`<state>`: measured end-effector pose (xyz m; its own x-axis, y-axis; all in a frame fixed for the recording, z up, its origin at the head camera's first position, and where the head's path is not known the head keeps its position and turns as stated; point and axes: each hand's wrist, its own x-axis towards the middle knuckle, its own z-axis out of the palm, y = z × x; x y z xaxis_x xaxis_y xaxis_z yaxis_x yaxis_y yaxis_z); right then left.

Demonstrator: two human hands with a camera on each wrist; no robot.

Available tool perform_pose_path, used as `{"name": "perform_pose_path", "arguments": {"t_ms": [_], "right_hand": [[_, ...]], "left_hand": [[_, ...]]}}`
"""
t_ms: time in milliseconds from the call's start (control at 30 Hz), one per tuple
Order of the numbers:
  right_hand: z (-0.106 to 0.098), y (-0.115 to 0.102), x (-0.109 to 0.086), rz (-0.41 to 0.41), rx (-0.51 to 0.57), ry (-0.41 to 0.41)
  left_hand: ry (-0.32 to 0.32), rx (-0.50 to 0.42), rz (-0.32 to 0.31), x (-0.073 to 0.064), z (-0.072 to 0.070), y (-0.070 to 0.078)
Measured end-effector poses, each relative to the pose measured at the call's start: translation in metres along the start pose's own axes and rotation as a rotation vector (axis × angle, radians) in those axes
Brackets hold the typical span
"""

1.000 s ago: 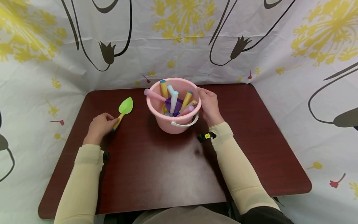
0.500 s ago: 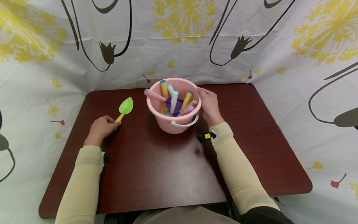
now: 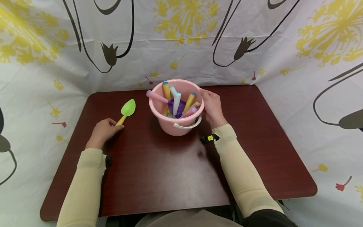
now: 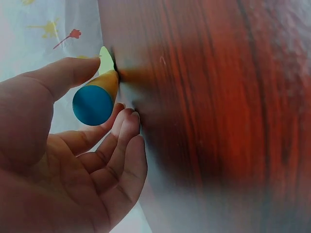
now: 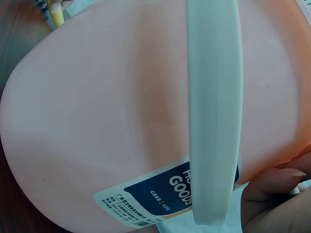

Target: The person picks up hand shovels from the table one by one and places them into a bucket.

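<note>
My left hand (image 3: 104,130) pinches the yellow handle of a toy shovel (image 3: 128,107) with a green blade, at the left of the table. In the left wrist view the handle's blue end (image 4: 93,105) faces the camera, below the thumb. The blade points away, close to the tabletop. My right hand (image 3: 212,106) grips the rim of a pink bucket (image 3: 173,126) at its right side. Several toy tools with yellow, pale blue and pink handles stand in the bucket, around a purple piece (image 3: 181,106); their lower ends are hidden.
The bucket's white carrying handle (image 3: 188,126) hangs down on its front right, and a label (image 5: 160,194) shows on its side. The dark red-brown table (image 3: 170,176) meets a patterned cloth (image 3: 187,60) at the back and sides.
My left hand has closed further round the shovel's handle and shifted slightly toward the blade, covering the blue end in the head view. The right hand and bucket have not visibly moved.
</note>
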<state>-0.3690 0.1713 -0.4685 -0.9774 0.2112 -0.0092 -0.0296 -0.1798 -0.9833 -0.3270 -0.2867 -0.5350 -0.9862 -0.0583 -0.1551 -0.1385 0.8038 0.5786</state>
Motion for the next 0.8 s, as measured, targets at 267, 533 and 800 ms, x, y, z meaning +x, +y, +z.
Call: {"name": "perform_pose_path", "arguments": {"t_ms": [267, 533, 800], "right_hand": [[0.0002, 0.0009, 0.001, 0.002, -0.001, 0.0], [-0.0001, 0.0004, 0.0014, -0.001, -0.005, 0.002], [-0.0009, 0.0019, 0.0023, 0.003, 0.004, -0.001]], "left_hand": [[0.022, 0.013, 0.015, 0.0026, 0.0033, -0.0043], [0.086, 0.007, 0.027, 0.0029, 0.0033, -0.0083], [0.165, -0.03, 0.003, 0.0017, 0.006, -0.0088]]}}
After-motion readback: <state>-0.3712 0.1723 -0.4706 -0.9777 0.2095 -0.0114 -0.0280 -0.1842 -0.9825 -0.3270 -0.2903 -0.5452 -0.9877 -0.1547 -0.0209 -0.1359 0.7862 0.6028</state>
